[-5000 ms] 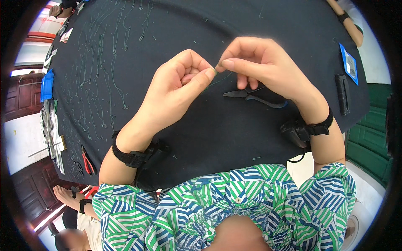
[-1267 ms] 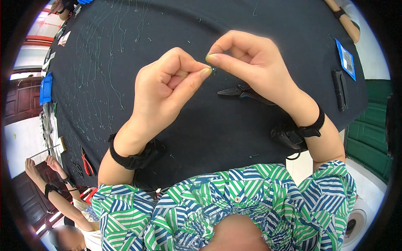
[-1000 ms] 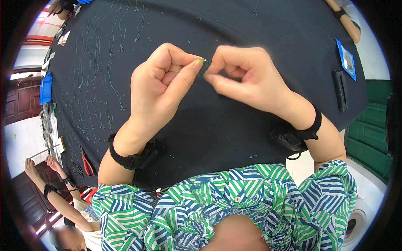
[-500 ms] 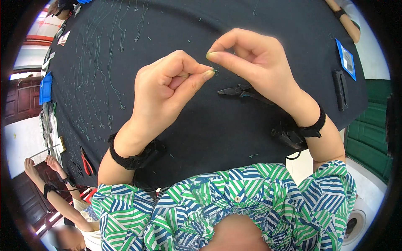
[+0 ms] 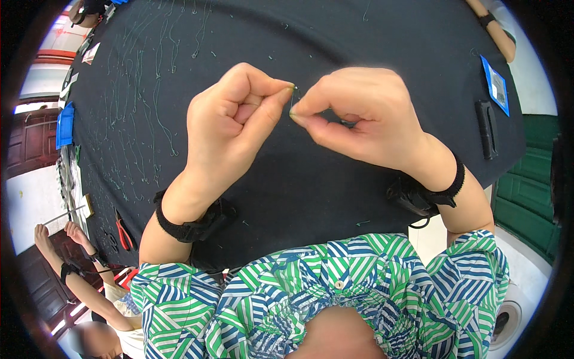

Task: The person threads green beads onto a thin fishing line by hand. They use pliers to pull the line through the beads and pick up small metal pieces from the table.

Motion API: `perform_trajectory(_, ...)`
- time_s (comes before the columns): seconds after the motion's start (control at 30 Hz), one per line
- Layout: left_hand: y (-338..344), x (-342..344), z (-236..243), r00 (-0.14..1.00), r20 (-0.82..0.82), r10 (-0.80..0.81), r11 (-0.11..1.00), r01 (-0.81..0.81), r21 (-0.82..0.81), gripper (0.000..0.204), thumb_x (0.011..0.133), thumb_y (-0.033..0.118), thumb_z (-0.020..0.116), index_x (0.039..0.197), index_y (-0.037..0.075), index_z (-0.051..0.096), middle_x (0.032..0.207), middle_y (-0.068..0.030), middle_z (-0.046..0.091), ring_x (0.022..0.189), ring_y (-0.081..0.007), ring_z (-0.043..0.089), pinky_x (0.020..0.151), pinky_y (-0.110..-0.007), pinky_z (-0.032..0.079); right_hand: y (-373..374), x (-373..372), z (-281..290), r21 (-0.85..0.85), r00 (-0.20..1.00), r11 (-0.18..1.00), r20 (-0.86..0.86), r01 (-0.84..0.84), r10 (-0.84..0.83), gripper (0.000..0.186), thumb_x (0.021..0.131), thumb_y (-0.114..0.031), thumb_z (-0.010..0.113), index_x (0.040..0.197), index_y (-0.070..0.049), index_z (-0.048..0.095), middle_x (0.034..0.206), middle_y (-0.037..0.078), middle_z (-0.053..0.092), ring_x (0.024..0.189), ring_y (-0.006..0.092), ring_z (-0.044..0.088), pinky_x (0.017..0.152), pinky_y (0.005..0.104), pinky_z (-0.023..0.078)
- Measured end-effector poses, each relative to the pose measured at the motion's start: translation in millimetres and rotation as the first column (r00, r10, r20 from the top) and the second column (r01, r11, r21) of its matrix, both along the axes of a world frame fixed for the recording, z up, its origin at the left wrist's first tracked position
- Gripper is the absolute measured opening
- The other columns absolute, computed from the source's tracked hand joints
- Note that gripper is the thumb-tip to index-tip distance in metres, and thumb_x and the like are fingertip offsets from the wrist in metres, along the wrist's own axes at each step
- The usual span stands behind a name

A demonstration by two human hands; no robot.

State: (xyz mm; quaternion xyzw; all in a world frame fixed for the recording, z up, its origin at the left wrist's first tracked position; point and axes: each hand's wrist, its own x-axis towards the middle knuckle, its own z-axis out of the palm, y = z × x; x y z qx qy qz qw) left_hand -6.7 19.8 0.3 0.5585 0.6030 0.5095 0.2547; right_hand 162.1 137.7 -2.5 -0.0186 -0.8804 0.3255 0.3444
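Note:
My left hand is closed in a pinch, thumb against forefinger, with a tiny pale speck showing at the fingertips. From there a thin green thread runs a short way down to my right hand, whose thumb and forefinger pinch its other end. What the left fingertips grip besides the thread is too small to make out. Both hands are raised over the black cloth, close together without touching. The pliers seen earlier are hidden behind my right hand.
Many green threads with small loops lie across the cloth at the left. Red-handled pliers are at the left edge. A blue packet and a black case lie at the right. Another person's hands show at lower left.
My right hand has come down and turned, its fingertips now below the left ones, covering the pliers. My left hand has shifted slightly up and to the left.

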Motion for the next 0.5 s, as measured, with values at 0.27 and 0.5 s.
perform_trajectory(0.27,1,2,5,0.968,-0.242,-0.072,0.997,0.08,0.024,0.01,0.079,0.004,0.075,0.081,0.003,0.066,0.062,-0.0003,0.055,0.052,-0.0052,0.046,0.049,-0.021,0.035,8,1,-4,-0.319,0.993,0.94,0.059,0.117,-0.104,0.008,0.086,-0.013,0.068,0.09,-0.006,0.067,0.052,-0.003,0.041,0.048,0.0021,0.036,0.046,0.0231,0.028)
perform_trajectory(0.5,0,0,2,0.974,-0.225,-0.031,0.999,0.035,0.016,0.01,0.08,0.003,0.075,0.083,0.002,0.066,0.061,0.0014,0.054,0.051,-0.0019,0.043,0.047,-0.019,0.032,9,-2,-15,-0.616,0.978,0.785,0.193,0.057,0.081,0.011,0.086,-0.015,0.066,0.085,-0.003,0.066,0.051,-0.006,0.037,0.049,0.0023,0.032,0.046,0.0243,0.025)
